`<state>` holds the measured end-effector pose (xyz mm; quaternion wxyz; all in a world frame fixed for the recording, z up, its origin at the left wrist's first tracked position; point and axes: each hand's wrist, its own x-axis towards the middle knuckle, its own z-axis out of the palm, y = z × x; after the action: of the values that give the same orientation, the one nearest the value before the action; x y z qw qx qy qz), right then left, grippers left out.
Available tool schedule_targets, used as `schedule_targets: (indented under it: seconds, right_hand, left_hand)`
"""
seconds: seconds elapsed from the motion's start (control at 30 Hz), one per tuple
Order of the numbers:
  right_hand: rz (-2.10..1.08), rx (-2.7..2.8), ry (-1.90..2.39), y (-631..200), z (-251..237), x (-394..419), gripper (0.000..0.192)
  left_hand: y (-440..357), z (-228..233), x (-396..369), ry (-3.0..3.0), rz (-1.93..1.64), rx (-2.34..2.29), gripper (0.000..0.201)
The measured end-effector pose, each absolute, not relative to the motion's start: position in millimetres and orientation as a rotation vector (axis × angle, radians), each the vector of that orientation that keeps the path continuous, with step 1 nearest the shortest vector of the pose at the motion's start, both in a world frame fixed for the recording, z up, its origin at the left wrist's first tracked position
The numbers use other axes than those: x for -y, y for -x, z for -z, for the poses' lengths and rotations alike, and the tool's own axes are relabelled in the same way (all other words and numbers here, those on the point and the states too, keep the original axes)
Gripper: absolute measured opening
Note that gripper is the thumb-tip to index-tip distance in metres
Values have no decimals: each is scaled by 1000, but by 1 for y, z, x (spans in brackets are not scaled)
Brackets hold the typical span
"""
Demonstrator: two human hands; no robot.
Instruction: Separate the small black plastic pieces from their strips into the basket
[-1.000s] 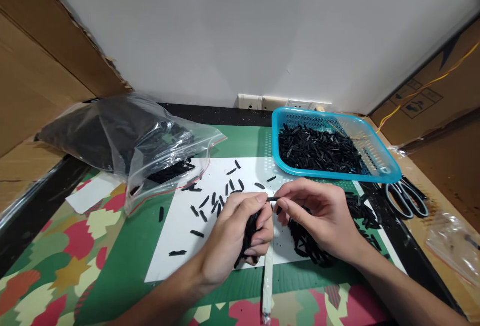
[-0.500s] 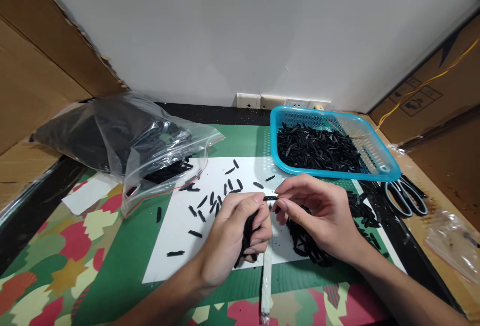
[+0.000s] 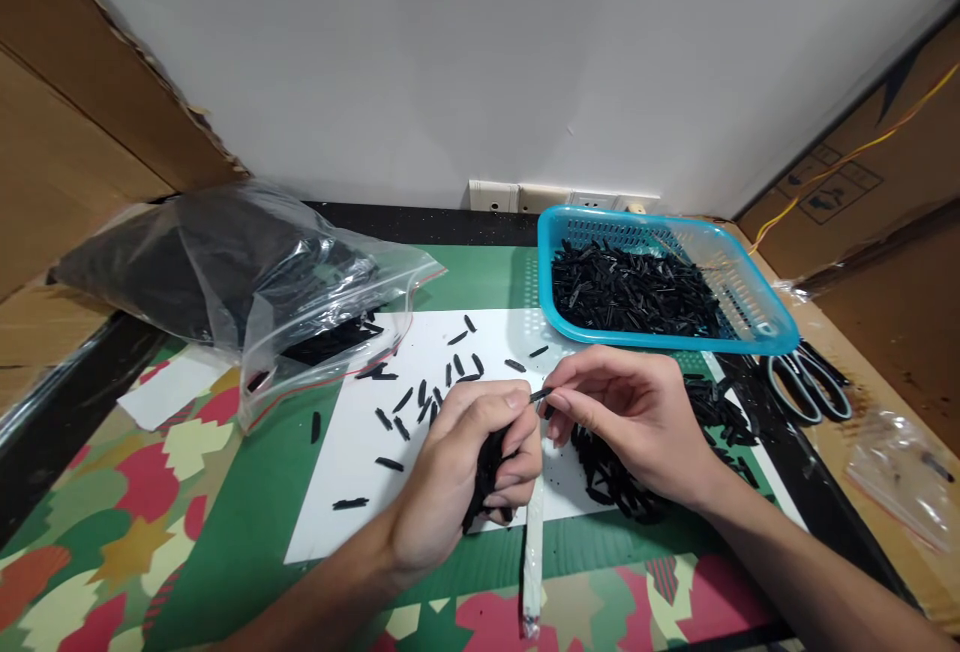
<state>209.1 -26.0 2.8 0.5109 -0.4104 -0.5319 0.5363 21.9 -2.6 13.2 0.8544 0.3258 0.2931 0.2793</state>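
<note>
My left hand [image 3: 457,467] is curled around a bundle of small black pieces [image 3: 484,472] over a white sheet [image 3: 352,472]. My right hand [image 3: 637,417] pinches one thin black piece [image 3: 541,394] at its fingertips, its tip touching the left thumb. Under the right hand lies a pile of black pieces [image 3: 622,482]. Several loose black pieces [image 3: 427,402] are scattered on the sheet. A white strip [image 3: 533,552] pokes out below the left hand.
A blue basket [image 3: 750,317] full of black pieces stands at the back right. A clear plastic bag [image 3: 247,282] of black pieces lies at the left. Scissors [image 3: 810,382] rest right of the basket. Cardboard walls flank both sides.
The hands stay together. The black piece between the fingertips has tilted slightly and slid closer to the left thumb. The view has shifted a little.
</note>
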Motion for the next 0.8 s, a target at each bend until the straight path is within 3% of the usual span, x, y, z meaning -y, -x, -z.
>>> schedule_targets:
  seconds: [0.8]
  right_hand:
    - [-1356, 1235, 968, -211, -2, 25, 10]
  left_hand:
    - [-21, -12, 2, -656, -601, -619, 36]
